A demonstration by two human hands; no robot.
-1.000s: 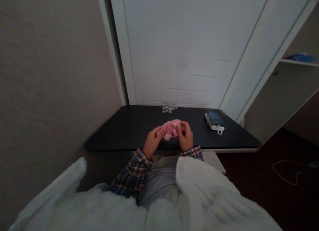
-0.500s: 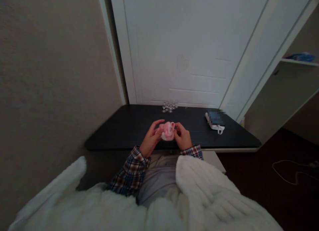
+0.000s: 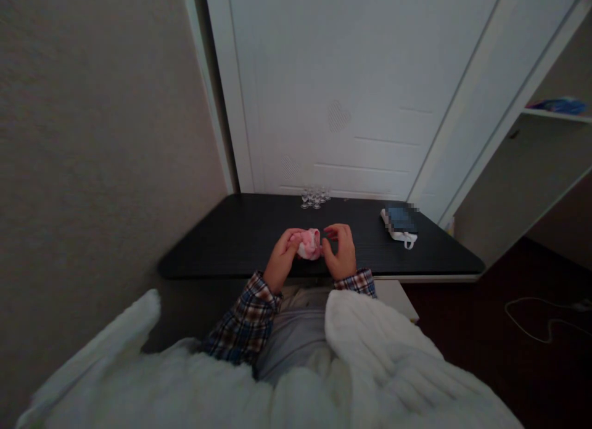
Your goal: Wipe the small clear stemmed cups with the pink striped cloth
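A small pink-and-white bunched cloth (image 3: 309, 243) is held up over the near part of the black tabletop. My left hand (image 3: 282, 256) is closed on its left side, thumb in front and fingers behind. An opening or fold shows on the cloth's right side. Just right of it, my right hand (image 3: 341, 250) has its thumb and fingers apart, with nothing visible between them. Whether the right thumb still touches the cloth's edge, I cannot tell.
Several small clear stemmed glasses (image 3: 315, 198) stand at the back of the black tabletop (image 3: 240, 232). To the right lies a dark tablet-like object (image 3: 401, 219) on a white item with a loop. A white panelled door (image 3: 342, 77) rises behind.
My right hand has let go of the cloth's right edge and opened its fingers. My left fingers have closed in more around the cloth, which looks more compact.
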